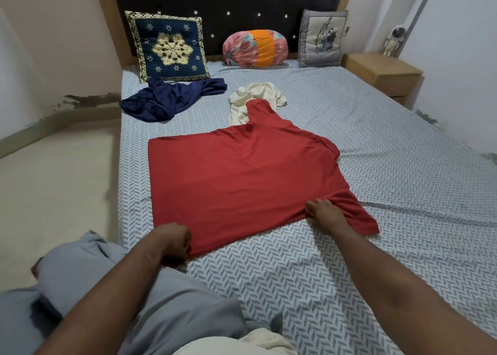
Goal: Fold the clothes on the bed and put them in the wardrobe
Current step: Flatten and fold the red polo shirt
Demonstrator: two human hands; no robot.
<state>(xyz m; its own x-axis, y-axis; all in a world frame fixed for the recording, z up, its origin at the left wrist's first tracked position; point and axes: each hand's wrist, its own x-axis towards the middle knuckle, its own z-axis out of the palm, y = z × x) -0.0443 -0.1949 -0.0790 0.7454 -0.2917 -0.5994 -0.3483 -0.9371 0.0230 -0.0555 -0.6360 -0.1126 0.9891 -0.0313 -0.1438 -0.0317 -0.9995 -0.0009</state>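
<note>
On the bed (376, 172), the left grip (174, 243) is clamped, fingers curled, on the near hem corner of the red T-shirt (242, 172). The shirt lies flat, spread beyond and between both grips, hem on the left-grip side and neck out past the right grip. The right grip (322, 212) pinches the near edge where the near sleeve starts, and that sleeve trails off to its right.

Step, as I read it: first lengthwise fold of the first garment. The next move needs both grips to lift together and carry the near edge away over the body with even tension, sleeve tucked in.

Well beyond the left grip is a crumpled navy garment (166, 99), not folded. Between the grips and further out is a cream garment (252, 96). The shirt's far sleeve lies over it, so it may drag along.

Containers: the wardrobe is not in view. A bedside cabinet (382, 72) stands far right beyond the right grip, drawers closed, contents not visible. No clothes stowed anywhere I can see.
</note>
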